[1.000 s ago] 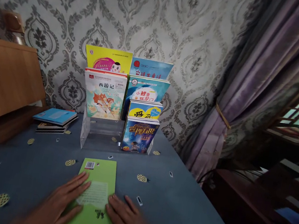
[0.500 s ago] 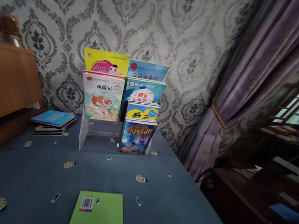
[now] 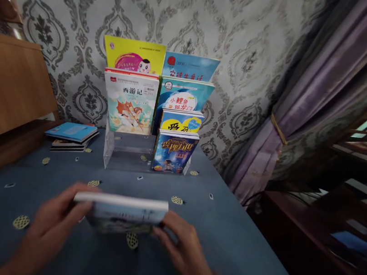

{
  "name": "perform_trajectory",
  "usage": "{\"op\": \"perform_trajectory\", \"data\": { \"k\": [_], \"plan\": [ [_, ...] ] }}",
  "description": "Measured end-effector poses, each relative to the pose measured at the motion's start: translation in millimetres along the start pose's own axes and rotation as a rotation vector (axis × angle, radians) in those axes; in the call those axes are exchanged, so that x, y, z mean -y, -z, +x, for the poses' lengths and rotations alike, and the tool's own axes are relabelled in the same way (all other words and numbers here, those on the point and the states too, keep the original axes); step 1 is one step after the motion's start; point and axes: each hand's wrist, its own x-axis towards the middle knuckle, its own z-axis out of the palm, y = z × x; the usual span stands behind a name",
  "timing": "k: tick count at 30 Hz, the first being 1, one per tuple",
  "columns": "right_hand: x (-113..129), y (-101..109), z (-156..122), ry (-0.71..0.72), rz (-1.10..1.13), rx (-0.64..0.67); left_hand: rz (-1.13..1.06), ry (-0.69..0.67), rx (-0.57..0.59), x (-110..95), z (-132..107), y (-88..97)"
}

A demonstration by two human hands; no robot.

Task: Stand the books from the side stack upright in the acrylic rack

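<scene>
A book (image 3: 124, 213) is held up over the table between both hands, its white page edge uppermost and its pale blue cover tilted and blurred. My left hand (image 3: 57, 217) grips its left end, thumb in front. At the right end, my right hand (image 3: 185, 241) is closed round the edge. Beyond them stands a clear acrylic rack (image 3: 125, 161) with books in tiers: a yellow book (image 3: 134, 54), a white and teal book (image 3: 133, 104) and blue ones on the right. A dark blue book (image 3: 175, 152) fills the lower right front; the lower left tier shows bare acrylic.
A small stack of books (image 3: 72, 132) lies at the back left beside a wooden cabinet (image 3: 8, 88). The blue patterned tablecloth (image 3: 82, 260) covers the table. A purple curtain (image 3: 313, 101) and a dark desk (image 3: 293, 232) are on the right.
Both hands have come into view holding a book above the table. The green back cover that lay flat at the front no longer shows. The view has shifted slightly.
</scene>
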Motion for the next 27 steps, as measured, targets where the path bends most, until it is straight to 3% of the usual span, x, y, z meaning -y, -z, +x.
{"op": "perform_trajectory", "data": {
  "k": [2, 4, 7, 8, 10, 13, 19, 27],
  "plan": [
    [2, -1, 21, -0.106, 0.181, 0.014, -0.356, 0.237, -0.141, -12, 39, -11.2],
    [-4, -5, 36, -0.208, 0.361, 0.020, -0.600, 0.394, -0.205, -6, 65, -28.4],
    [-26, -16, 39, -0.326, 0.367, 0.016, -0.602, 0.529, -0.068, 35, 72, -50.8],
    [-35, -19, 36, -0.348, 0.269, 0.016, -0.498, 0.502, -0.018, 53, 68, -55.7],
    [-49, -27, 27, -0.340, -0.011, 0.019, -0.183, 0.306, 0.035, 84, 53, -61.5],
    [-56, -36, 13, -0.255, -0.320, 0.059, 0.240, 0.050, 0.066, 108, 32, -63.8],
    [-54, -40, 8, -0.167, -0.342, 0.073, 0.616, -0.141, 0.113, 92, 22, -63.5],
    [-60, -42, 6, -0.088, -0.271, 0.037, 0.676, -0.268, 0.217, 81, 33, -71.4]
  ]
}}
